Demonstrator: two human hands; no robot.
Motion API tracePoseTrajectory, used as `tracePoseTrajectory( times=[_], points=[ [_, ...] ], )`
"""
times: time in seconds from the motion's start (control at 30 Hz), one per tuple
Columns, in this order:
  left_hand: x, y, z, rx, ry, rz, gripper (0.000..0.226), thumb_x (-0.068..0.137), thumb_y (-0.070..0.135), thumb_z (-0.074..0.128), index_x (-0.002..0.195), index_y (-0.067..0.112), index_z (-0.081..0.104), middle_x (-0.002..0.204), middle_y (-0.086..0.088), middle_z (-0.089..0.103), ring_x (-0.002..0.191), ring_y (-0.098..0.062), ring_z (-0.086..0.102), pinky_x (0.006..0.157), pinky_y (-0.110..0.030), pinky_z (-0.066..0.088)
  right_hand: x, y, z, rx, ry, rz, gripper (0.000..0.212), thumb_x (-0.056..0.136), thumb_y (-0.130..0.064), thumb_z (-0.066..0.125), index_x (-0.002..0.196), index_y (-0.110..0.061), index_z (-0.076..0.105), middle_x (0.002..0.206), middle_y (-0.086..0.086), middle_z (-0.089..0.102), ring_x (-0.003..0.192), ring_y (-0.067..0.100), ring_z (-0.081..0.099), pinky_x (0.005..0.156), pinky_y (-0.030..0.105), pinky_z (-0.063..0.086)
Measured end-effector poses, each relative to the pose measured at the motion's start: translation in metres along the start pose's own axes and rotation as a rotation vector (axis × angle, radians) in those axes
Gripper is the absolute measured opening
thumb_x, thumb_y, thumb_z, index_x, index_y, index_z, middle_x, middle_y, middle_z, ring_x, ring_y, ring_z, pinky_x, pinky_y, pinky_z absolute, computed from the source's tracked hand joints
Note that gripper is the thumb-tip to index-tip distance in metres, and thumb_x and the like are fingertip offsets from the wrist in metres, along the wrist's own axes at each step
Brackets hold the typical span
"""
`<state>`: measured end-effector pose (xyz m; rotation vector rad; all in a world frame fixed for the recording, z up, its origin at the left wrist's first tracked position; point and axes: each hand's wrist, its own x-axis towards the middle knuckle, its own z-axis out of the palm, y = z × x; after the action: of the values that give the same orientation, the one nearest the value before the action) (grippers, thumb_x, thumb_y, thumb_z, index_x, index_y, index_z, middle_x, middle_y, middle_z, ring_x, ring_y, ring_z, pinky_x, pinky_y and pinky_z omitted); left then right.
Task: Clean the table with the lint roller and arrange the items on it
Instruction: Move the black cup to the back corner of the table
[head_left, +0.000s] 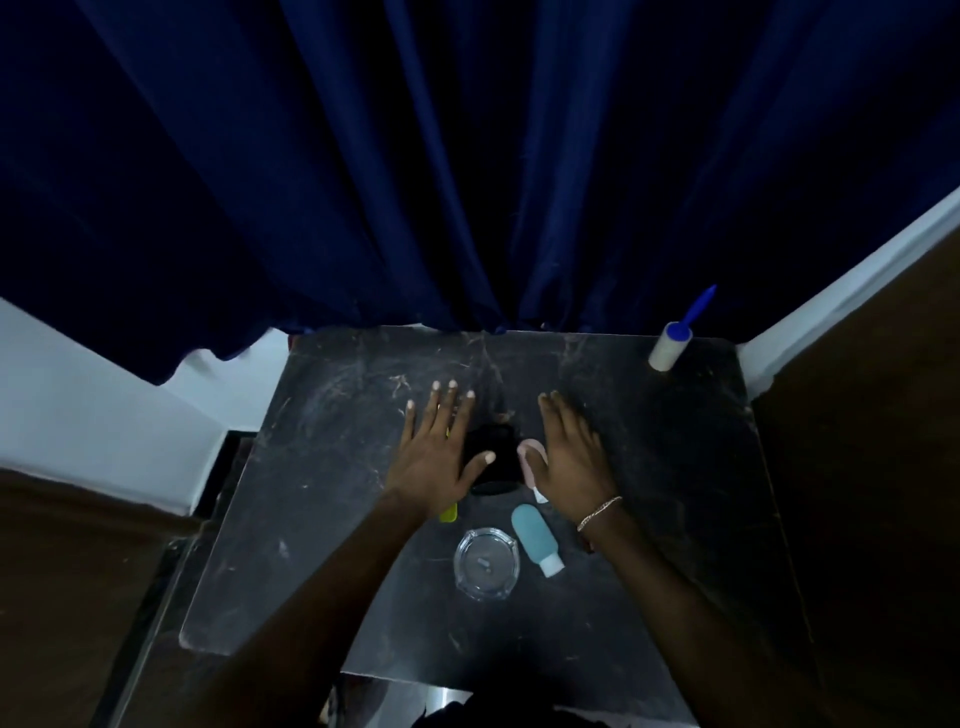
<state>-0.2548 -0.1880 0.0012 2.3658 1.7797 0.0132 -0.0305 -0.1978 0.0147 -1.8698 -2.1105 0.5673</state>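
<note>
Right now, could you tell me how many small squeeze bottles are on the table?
2. A teal bottle lies beside the glass ashtray; a pink bottle lies partly under the right hand. The hands may hide others.

roller (670, 347) far-right corner, ashtray (487, 563) left of bottle (536, 539)

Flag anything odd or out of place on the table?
Table is streaked with dust and lint. Lint roller sits unused at the far right corner. Teal bottle lies on its side near the ashtray.
</note>
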Motion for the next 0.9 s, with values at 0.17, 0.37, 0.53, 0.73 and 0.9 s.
tracePoseTrajectory(
  times=[0.17, 0.37, 0.53, 0.73, 0.9],
  points=[
    [-0.008, 0.012, 0.02, -0.345, -0.026, -0.212, 0.086, 0.099, 0.064, 0.046, 0.162, 0.013, 0.016, 0.164, -0.017, 0.03, 0.147, -0.036, 0.038, 0.115, -0.047, 0.042, 0.011, -0.012, 0.027, 0.297, -0.151, 0.238, 0.068, 0.092, -0.041, 0.062, 0.148, -0.01, 0.038, 0.144, 0.017, 0.048, 0.131, 0.033, 0.049, 0.106, 0.036, 0.042],
    [0.0, 0.024, 0.034, -0.639, 0.016, -0.503, 0.052, 0.099, 0.045, 0.063, 0.132, 0.006, 0.057, 0.119, -0.022, 0.067, 0.108, -0.04, 0.067, 0.079, -0.031, 0.046, 0.026, -0.018, 0.046, 0.364, -0.228, 0.401, 0.04, 0.09, -0.044, 0.063, 0.108, -0.008, 0.062, 0.111, 0.015, 0.07, 0.11, 0.034, 0.065, 0.086, 0.029, 0.048],
    [0.004, 0.029, 0.039, -0.81, -0.078, -0.646, 0.039, 0.099, 0.04, 0.064, 0.119, 0.006, 0.065, 0.11, -0.016, 0.073, 0.101, -0.032, 0.07, 0.075, -0.03, 0.048, 0.03, -0.021, 0.056, 0.351, -0.275, 0.419, 0.046, 0.093, -0.039, 0.061, 0.117, -0.001, 0.065, 0.124, 0.017, 0.066, 0.117, 0.031, 0.062, 0.089, 0.025, 0.045],
    [0.002, 0.022, 0.041, -0.976, -0.055, -0.713, 0.033, 0.092, 0.024, 0.075, 0.117, 0.004, 0.07, 0.109, -0.014, 0.075, 0.103, -0.03, 0.071, 0.082, -0.032, 0.053, 0.025, -0.022, 0.062, 0.433, -0.264, 0.48, 0.043, 0.091, -0.035, 0.066, 0.116, 0.0, 0.062, 0.12, 0.016, 0.067, 0.112, 0.028, 0.064, 0.078, 0.017, 0.035],
    [-0.004, 0.003, 0.032, -1.121, 0.019, -0.749, 0.031, 0.085, 0.02, 0.083, 0.108, 0.009, 0.066, 0.102, -0.016, 0.076, 0.096, -0.03, 0.072, 0.084, -0.038, 0.056, 0.027, -0.037, 0.061, 0.426, -0.245, 0.416, 0.039, 0.089, -0.041, 0.065, 0.111, -0.01, 0.072, 0.113, 0.008, 0.073, 0.107, 0.025, 0.068, 0.081, 0.019, 0.042]
  ],
)
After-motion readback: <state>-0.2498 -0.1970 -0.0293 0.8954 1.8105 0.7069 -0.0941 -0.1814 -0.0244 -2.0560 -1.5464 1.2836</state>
